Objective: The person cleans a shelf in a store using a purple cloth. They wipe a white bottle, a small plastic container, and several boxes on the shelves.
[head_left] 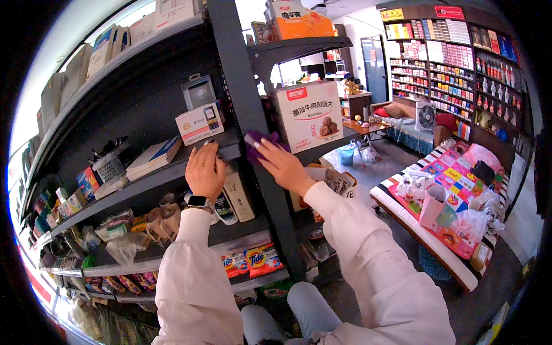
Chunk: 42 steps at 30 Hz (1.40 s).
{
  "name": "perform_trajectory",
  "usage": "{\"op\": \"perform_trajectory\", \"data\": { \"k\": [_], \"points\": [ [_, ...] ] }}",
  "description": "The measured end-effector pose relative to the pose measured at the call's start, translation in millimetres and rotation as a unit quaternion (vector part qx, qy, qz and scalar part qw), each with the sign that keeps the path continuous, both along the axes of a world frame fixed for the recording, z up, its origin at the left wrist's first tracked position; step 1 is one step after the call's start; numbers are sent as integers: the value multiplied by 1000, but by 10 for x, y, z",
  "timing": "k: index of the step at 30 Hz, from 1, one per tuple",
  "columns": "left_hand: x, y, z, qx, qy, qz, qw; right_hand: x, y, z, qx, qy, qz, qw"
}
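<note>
My right hand [282, 166] presses a purple cloth [265, 146] against the dark upright post [235, 64] of the shelving. To its left, my left hand [205, 170] rests on the front edge of the middle shelf [172, 170], with nothing visible in it; its fingertips are close to a small phone box [199, 123]. A clear plastic package [198, 92] stands behind that box. Right of the post, a large white carton [308, 116] with pictured meatballs stands near the cloth.
A stack of booklets [153, 159] and a grey basket of pens [108, 166] share the middle shelf. Bottles and a tall box [238, 197] stand below, above Tide bags [263, 259]. On the right is a daybed [384, 189] with bags on it.
</note>
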State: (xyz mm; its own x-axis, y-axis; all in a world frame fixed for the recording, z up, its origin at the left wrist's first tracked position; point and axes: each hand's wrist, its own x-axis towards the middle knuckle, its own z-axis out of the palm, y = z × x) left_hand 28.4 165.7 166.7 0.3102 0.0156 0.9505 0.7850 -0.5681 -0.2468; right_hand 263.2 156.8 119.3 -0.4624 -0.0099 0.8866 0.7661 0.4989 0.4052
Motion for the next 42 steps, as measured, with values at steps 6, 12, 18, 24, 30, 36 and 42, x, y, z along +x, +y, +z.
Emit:
{"op": "perform_trajectory", "data": {
  "k": [6, 12, 18, 24, 30, 36, 42],
  "points": [
    [64, 0, 11, 17, -31, -5, 999, -45, 51, 550, 20, 27, -18, 999],
    [87, -20, 7, 3, -35, 10, 999, -245, 150, 1210, 50, 108, 2, 993],
    [146, 35, -46, 23, -43, -12, 999, 12, 116, 406, 9, 43, 15, 999],
    [97, 8, -12, 44, -57, -12, 997, -11, 80, 872, 30, -18, 1, 999],
    [140, 23, -47, 41, -52, -9, 998, -135, 254, 2112, 104, 26, -90, 990],
    [145, 17, -10, 32, -42, -33, 998, -205, 208, 2212, 82, 87, -93, 988],
    [27, 25, -31, 48, -44, -12, 998, -150, 7, 737, 68, -190, -97, 975]
  ]
}}
